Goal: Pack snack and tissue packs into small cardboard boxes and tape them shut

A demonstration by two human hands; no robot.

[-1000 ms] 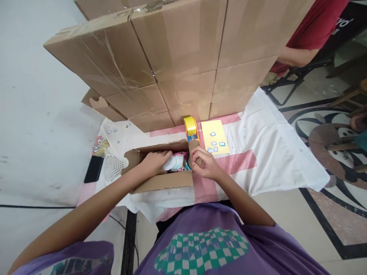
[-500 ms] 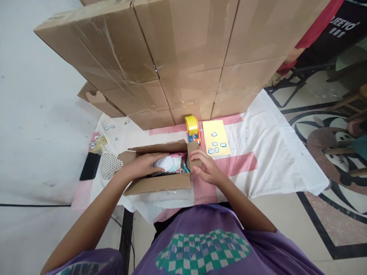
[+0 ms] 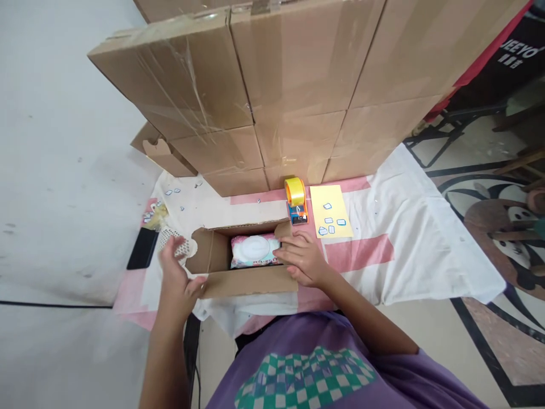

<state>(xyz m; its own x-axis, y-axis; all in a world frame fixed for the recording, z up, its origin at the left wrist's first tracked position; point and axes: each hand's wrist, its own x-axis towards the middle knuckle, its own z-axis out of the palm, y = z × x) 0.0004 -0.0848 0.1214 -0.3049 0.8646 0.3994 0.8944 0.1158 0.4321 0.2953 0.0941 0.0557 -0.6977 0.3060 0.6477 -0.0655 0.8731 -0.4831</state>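
Observation:
An open cardboard box [image 3: 251,285] lies lengthwise before me, its flaps raised. Inside, towards its right end, is a pack of wet wipes [image 3: 255,250] with a white lid and pink, pale-blue print. My right hand [image 3: 304,258] grips the box's right end, fingers over the end flap and thumb by the front corner. Part of that flap is hidden under the fingers. Beyond the box's left end, my left hand [image 3: 179,278] is raised with thumb and fingers apart, holding nothing. White foam netting [image 3: 172,241] lies behind it.
Stacked cardboard boxes [image 3: 298,68] form a wall at the back. A tape dispenser [image 3: 296,199] with yellow tape stands behind the box, beside a yellow sheet [image 3: 332,210] bearing several small stickers. A black phone [image 3: 142,248] lies at the table's left edge.
My left hand has left the wipes pack and moved out past the box's left end, opening. My right hand has shifted further over the right flap. The view has moved slightly.

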